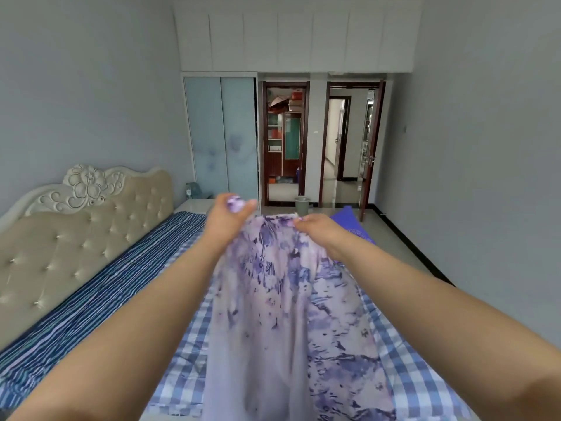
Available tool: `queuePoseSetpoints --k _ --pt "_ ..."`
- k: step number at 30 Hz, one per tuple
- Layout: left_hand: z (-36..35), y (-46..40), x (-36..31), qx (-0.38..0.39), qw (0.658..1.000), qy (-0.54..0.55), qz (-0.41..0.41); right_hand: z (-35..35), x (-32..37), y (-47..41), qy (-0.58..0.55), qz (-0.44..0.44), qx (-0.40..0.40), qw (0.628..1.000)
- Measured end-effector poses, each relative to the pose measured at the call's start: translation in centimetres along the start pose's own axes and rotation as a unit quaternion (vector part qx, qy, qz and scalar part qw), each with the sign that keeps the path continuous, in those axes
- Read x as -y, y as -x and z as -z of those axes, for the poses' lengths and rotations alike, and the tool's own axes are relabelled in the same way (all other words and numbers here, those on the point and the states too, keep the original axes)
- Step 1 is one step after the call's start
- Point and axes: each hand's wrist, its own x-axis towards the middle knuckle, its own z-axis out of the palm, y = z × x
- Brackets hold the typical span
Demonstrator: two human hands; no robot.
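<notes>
bed (91, 253) standing along the left wall | blue striped sheet (106, 293) lying along its headboard side | checked quilt (409, 360) lying beside the sheet, touching it | purple floral cloth (343, 314) lying partly on the quilt, its far end being held up | purple cushion (349, 223) sitting at the far right corner

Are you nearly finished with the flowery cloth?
Not nearly. Done: the checked sheet already lies flat underneath. In hand: the left hand and right hand pinch the top edge of the flowery cloth, lifted. Left: it hangs bunched, not yet spread or folded.
</notes>
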Motion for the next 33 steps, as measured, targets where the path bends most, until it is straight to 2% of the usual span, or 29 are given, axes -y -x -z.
queuePoseSetpoints --k 1,3,5,7,10,13,16,18,23,24,26,27,28,31,33 --pt "-1.0 0.3 -1.4 0.109 0.993 -0.004 -0.047 -0.5 0.6 0.3 -0.004 0.035 0.014 0.999" --pt "-2.1 1.0 -3.7 0.294 0.949 -0.052 -0.102 -0.7 1.7 1.1 -0.050 0.083 0.036 0.995" --pt "-2.3 1.2 -5.0 0.371 0.914 -0.099 -0.130 -0.3 2.4 1.9 -0.097 0.104 0.024 0.989" --pt "-2.7 1.1 -5.8 0.384 0.898 -0.156 -0.145 0.2 2.5 2.5 -0.084 0.120 -0.013 0.989" --pt "-3.2 1.0 -6.2 0.347 0.891 -0.253 -0.150 1.4 2.3 3.9 -0.078 0.144 -0.033 0.986" --pt "-2.7 0.9 -6.2 0.247 0.913 -0.276 -0.172 3.0 -0.2 4.6 -0.052 0.103 0.051 0.992" --pt "-1.4 0.1 -5.4 0.134 0.973 -0.152 -0.112 2.4 -5.6 4.8 0.024 0.051 0.182 0.982" --pt "-0.8 -0.3 -5.3 0.095 0.989 -0.074 -0.085 1.0 -8.8 4.9 0.064 0.031 0.214 0.974" --pt "-0.3 -0.2 -5.6 0.050 0.996 0.034 -0.072 -1.9 -12.1 5.6 0.007 0.038 0.179 0.983" --pt "-0.3 -0.2 -5.5 0.033 0.996 0.052 -0.060 -2.6 -12.5 6.1 -0.016 0.059 0.148 0.987" --pt "-0.2 -0.4 -5.2 -0.010 0.995 0.091 -0.030 -4.0 -13.0 7.6 -0.012 0.143 0.030 0.989" --pt "-0.2 -0.5 -5.0 -0.030 0.993 0.109 -0.017 -4.7 -13.3 8.4 0.002 0.189 -0.023 0.982" --pt "-0.2 -0.6 -4.8 -0.048 0.992 0.120 -0.005 -5.4 -13.6 9.0 0.014 0.231 -0.041 0.972" --pt "-0.3 -0.9 -4.1 -0.080 0.985 0.152 0.026 -7.5 -13.7 10.4 0.089 0.272 0.025 0.958" --pt "-0.4 -1.2 -3.7 -0.102 0.976 0.185 0.053 -8.6 -13.8 11.2 0.098 0.211 0.107 0.967"
